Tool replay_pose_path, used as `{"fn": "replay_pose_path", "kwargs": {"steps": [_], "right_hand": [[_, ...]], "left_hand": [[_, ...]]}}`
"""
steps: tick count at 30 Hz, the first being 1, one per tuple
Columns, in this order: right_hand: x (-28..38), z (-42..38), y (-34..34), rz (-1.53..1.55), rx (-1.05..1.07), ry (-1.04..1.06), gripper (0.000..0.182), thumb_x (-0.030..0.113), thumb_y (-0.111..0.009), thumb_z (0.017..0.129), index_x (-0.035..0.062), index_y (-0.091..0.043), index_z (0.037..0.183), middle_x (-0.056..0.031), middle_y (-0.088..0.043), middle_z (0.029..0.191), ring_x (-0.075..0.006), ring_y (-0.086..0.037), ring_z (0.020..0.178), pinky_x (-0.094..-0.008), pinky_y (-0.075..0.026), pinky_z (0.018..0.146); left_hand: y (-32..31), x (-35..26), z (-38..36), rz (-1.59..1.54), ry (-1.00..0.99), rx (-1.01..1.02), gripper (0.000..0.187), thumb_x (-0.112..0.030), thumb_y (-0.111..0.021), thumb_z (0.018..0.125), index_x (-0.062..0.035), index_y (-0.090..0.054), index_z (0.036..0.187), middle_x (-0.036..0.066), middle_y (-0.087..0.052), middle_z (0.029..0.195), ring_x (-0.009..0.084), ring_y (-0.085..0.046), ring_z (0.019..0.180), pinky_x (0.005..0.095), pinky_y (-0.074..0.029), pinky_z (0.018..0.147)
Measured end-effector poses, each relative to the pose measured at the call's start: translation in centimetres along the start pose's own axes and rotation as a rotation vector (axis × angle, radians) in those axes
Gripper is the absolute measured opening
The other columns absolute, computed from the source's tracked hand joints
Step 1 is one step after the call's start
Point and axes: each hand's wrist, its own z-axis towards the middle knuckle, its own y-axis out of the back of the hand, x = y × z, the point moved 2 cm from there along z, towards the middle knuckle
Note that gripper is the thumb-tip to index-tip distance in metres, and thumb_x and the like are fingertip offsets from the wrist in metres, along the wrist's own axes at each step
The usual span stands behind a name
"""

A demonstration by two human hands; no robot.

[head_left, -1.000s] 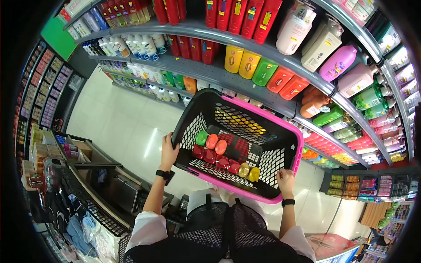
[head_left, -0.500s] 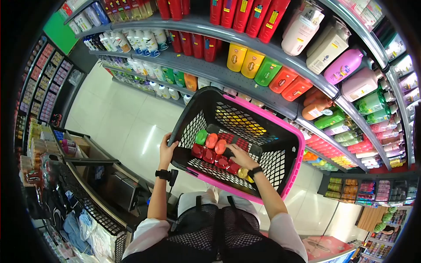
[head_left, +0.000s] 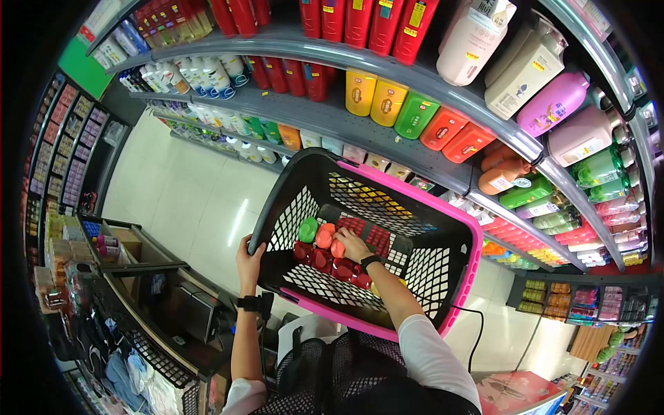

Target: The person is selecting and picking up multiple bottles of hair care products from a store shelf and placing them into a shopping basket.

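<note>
A black plastic shopping basket (head_left: 279, 280) with a pink rim stands tilted in front of me. My left hand (head_left: 250, 264) grips its left rim, thumb over the edge. Inside the basket, the fingers of my right hand (head_left: 354, 246) are curled round an orange-red bottle (head_left: 337, 249), of which only the rounded end shows. Beside it are another orange-red bottle (head_left: 324, 236) and a green bottle (head_left: 308, 229). Several dark red bottles (head_left: 321, 260) lie in a row nearer me. My right forearm partly covers a yellow bottle (head_left: 377, 289).
Beyond the basket runs a long shelf (head_left: 277, 47) of shampoo-type bottles, with yellow bottles (head_left: 360, 93) and red-orange bottles (head_left: 443, 128) near its edge. Dark display bins (head_left: 149, 270) stand at left. A black cable (head_left: 482, 332) hangs at the basket's right.
My right hand has moved left and closed over the right-hand orange-red bottle. The basket sits slightly lower in view, my left hand still on its rim.
</note>
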Motion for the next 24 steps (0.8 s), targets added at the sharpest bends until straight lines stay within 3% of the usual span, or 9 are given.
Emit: {"fn": "replay_pose_path", "kwargs": {"steps": [2,6,12,15,18,22,24], "right_hand": [[-1.3,0.1,-1.3,0.155,-0.016,-0.018,0.052,-0.004,-0.067,0.066,0.0114,-0.054,0.114,-0.009,-0.049,0.119,-0.0346,-0.048,0.114,-0.0412,-0.045,0.094],[-1.9,-0.8,-1.7,0.203,-0.087,0.027,0.054,0.001,-0.069,0.066,0.0125,-0.055,0.116,-0.0101,-0.048,0.119,-0.035,-0.048,0.113,-0.0427,-0.046,0.093],[-1.3,-1.8,-0.1,0.042,-0.07,-0.185,0.058,0.029,-0.079,0.068,0.0137,-0.054,0.119,-0.0099,-0.047,0.12,-0.0365,-0.053,0.108,-0.0441,-0.05,0.086],[-1.8,-1.7,-0.6,0.173,-0.182,-0.139,0.058,0.027,-0.079,0.069,0.013,-0.054,0.119,-0.0117,-0.047,0.12,-0.0373,-0.054,0.108,-0.0443,-0.05,0.085],[-2.7,-0.5,-1.0,0.323,-0.147,-0.197,0.056,0.022,-0.078,0.067,0.0129,-0.054,0.118,-0.0119,-0.051,0.118,-0.0366,-0.053,0.11,-0.0454,-0.048,0.088],[-4.2,-0.7,-0.5,0.328,-0.115,-0.225,0.053,0.016,-0.078,0.068,0.0108,-0.054,0.116,-0.0143,-0.053,0.113,-0.0395,-0.055,0.105,-0.0456,-0.048,0.088],[-4.8,-1.0,0.4,0.332,-0.224,-0.254,0.052,0.015,-0.078,0.068,0.0089,-0.055,0.114,-0.0173,-0.054,0.111,-0.042,-0.056,0.1,-0.0457,-0.048,0.087]], "left_hand": [[-0.1,0.6,0.1,-0.02,-0.017,0.002,0.035,-0.015,-0.07,0.08,0.0004,-0.059,0.109,0.006,-0.063,0.084,0.013,-0.057,0.076,0.0274,-0.046,0.069],[-0.2,0.5,-0.1,-0.038,0.008,0.023,0.035,-0.013,-0.07,0.08,0.0012,-0.058,0.109,0.006,-0.063,0.087,0.0133,-0.057,0.077,0.0273,-0.046,0.07],[0.1,0.5,0.5,-0.101,-0.023,0.012,0.037,-0.01,-0.071,0.08,0.0016,-0.057,0.112,0.007,-0.063,0.085,0.012,-0.056,0.074,0.0258,-0.045,0.067],[0.5,0.4,1.1,-0.091,-0.011,0.019,0.037,-0.01,-0.071,0.079,0.0012,-0.057,0.112,0.006,-0.062,0.083,0.0112,-0.055,0.072,0.0251,-0.044,0.064],[0.7,0.2,1.7,-0.094,-0.026,0.019,0.038,-0.01,-0.071,0.079,0.0009,-0.057,0.112,0.006,-0.062,0.081,0.0107,-0.054,0.07,0.0249,-0.043,0.062],[0.6,0.0,0.9,-0.079,-0.01,0.031,0.038,-0.01,-0.071,0.079,0.0006,-0.057,0.112,0.005,-0.062,0.081,0.0104,-0.054,0.069,0.0249,-0.043,0.061],[0.3,-0.3,0.4,-0.09,-0.019,0.017,0.038,-0.011,-0.071,0.079,0.0006,-0.058,0.112,0.005,-0.062,0.081,0.0104,-0.054,0.069,0.025,-0.043,0.061]]}}
